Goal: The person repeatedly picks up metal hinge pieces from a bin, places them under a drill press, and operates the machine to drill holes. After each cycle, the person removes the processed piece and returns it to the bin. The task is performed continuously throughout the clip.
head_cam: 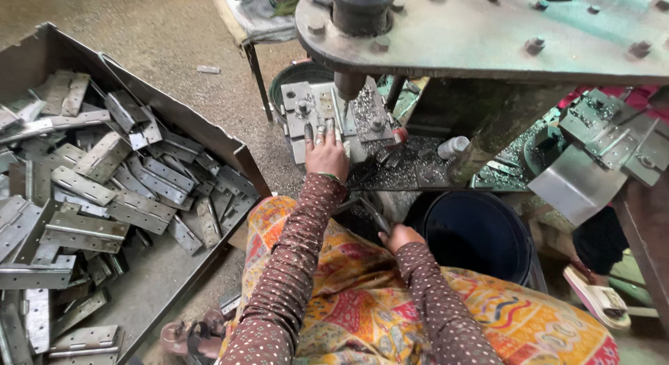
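The left hand (pixel 325 154) presses flat, fingers spread, on the hinge plate (pixel 327 121) under the drill spindle (pixel 348 85), best kept steady, while the right hand (pixel 398 236) grips a lever (pixel 369 210).

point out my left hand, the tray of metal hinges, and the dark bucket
left hand (pixel 326 154), head view, on the back of the hand.
tray of metal hinges (pixel 187 114), head view, on its right side wall.
dark bucket (pixel 477 232), head view, on its inner wall.

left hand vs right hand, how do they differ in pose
The left hand reaches forward, fingers flat on the press jig; the right hand stays back near the lap, curled around a thin metal lever. The left arm is extended, the right bent. Both wear dotted brown sleeves.
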